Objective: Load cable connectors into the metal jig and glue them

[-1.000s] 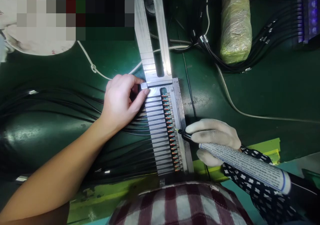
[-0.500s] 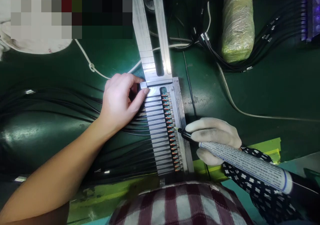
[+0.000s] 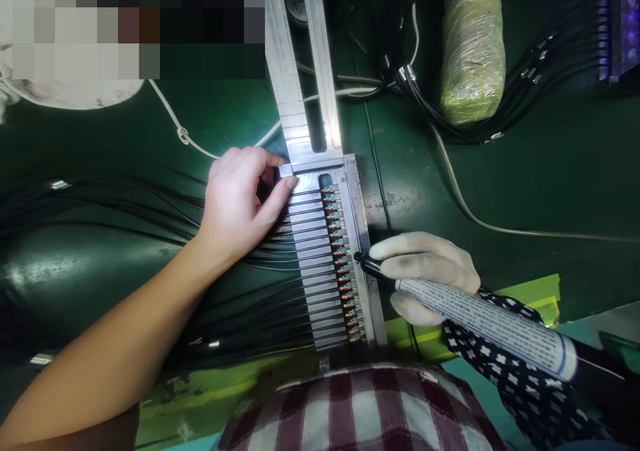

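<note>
The pen-shaped tool (image 3: 480,322) is clasped in the gloved right hand (image 3: 430,264), its tip held close to the wired connectors (image 3: 345,269). A metal block (image 3: 286,170) is pinched by the left hand (image 3: 237,201) at the fixture's (image 3: 311,182) edge.

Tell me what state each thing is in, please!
Left hand: bare, pinching the small metal block
Small metal block: held
Black cables: side by side across the metal holder
Coloured wires: exposed at the black cables' ends
Right hand: gloved, closed around the pen-shaped tool
Pen-shaped tool: tilted, tip pointing toward the coloured wires
Long package: plastic-wrapped
White cord: knotted
</note>
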A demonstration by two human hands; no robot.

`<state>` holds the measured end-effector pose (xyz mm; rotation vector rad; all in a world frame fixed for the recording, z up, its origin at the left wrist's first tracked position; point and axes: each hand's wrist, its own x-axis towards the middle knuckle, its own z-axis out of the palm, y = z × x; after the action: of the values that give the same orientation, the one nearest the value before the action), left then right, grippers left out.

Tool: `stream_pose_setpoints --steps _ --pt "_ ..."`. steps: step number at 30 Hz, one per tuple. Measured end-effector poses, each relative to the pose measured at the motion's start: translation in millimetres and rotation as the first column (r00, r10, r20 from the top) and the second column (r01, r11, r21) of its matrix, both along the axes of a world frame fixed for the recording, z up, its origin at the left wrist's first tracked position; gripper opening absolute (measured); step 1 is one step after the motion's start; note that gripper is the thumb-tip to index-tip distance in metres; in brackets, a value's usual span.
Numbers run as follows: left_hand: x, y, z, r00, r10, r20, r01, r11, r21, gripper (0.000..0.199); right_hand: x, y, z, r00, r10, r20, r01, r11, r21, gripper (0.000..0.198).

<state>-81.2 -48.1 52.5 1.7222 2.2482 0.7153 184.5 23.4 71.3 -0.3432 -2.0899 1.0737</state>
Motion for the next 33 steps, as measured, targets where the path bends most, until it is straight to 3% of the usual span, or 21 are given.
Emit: stream_pose_setpoints --steps 3,7,17,33 --pt "-1 0 -0.2 1.000 0.002 -0.002 -0.002 1.000 -0.009 0.016 6 -5 8 0.997 -0.057 0.056 0.057 0.998 -0.006 0.013" --pt "0 -1 0.5 1.000 -0.001 -0.021 0.001 1.000 -0.024 0.015 10 -10 15 0.994 -0.036 0.107 0.038 0.999 -0.021 0.013" --pt "0 0 1.5 0.999 -0.003 -0.041 0.002 1.000 -0.024 0.014 2 -7 2 1.000 -0.003 0.007 0.003 1.000 -0.002 0.008" --pt "-2 1 -2.3 1.000 -0.009 -0.013 0.009 0.998 0.054 0.014 3 -6 6 0.999 0.043 0.026 -0.042 0.999 -0.015 0.008"
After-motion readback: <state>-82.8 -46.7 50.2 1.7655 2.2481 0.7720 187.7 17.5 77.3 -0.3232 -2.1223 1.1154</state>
